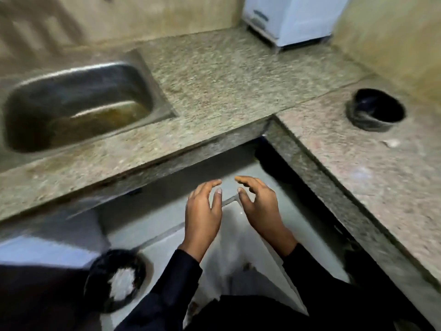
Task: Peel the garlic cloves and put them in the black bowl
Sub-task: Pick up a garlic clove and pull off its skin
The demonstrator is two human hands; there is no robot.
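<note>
Frame is motion-blurred; both hands sit low centre, over the floor, clear of the table; left hand at 6 o'clock, fingers loosely spread and curled, nothing in it; right hand just beside it at about 5 o'clock, same pose, palms facing each other with a gap between the fingertips, nothing pinched; dark sleeves on both arms. Black bowl stands upright on the right wing of the L-shaped table at 3 o'clock, well apart from the hands; contents too blurred to tell. Small pale scrap lies on the table near the bowl, at its 5 o'clock; could be garlic or peel, cannot tell. Steel sink at 9 o'clock; white appliance at 1 o'clock. Black bin on the floor at 7 o'clock, white stuff inside.
</note>
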